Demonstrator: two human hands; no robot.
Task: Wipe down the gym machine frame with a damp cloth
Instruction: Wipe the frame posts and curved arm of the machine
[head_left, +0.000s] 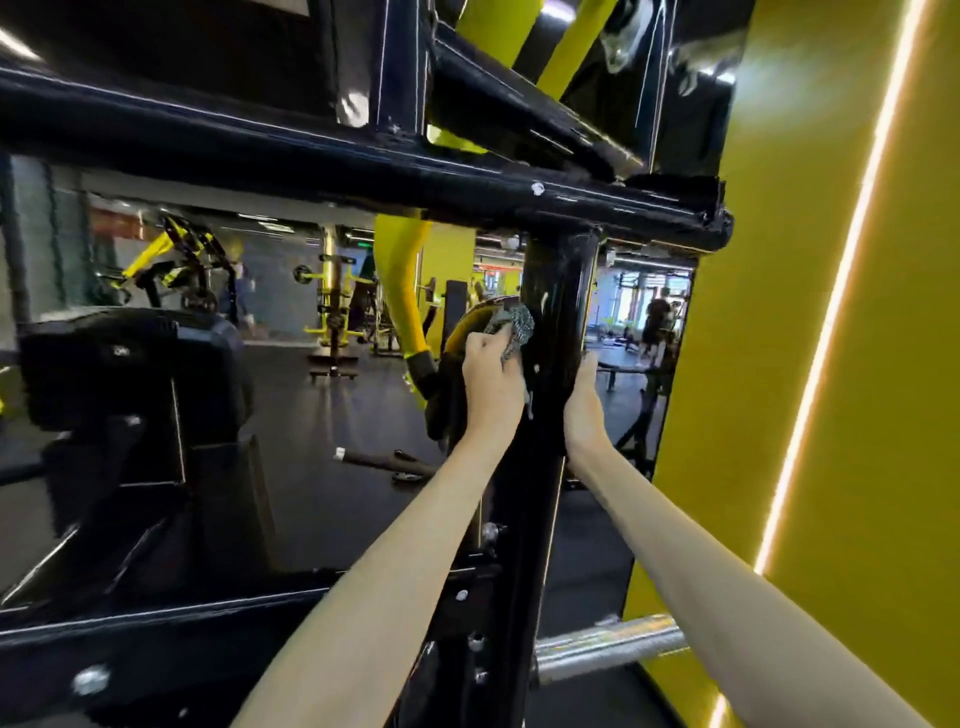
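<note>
The gym machine frame (363, 156) fills the view. Its upright post (558, 291) stands just toward 3 o'clock from centre and joins the crossbar (597, 202) at 12 o'clock.

**Hand state**
- The left hand (491, 384) lies on the 9 o'clock side of the post. Its fingers are curled round the cloth (517, 325) and press it against the post.
- The right hand (584, 410) lies on the 3 o'clock side of the post. Its fingers pass behind the tube, so whether they are wide or curled cannot be told.

**Hazards, by judgement**
1. The glossy post is probably slick when damp. The bracing right hand may slide, or the cloth may skid off the curve.
2. An upward stroke may drive the knuckles into the crossbar joint.
3. A downward stroke may catch the cloth on the bolt heads (488, 532) at 6 o'clock.
4. The cloth is bunched. A small contact patch may leave streaks and miss the rear face.
5. The white drips (530, 410) just beside the left hand may run down if not taken up.

**Containers**
No bucket, bottle or other container is in view.
</note>
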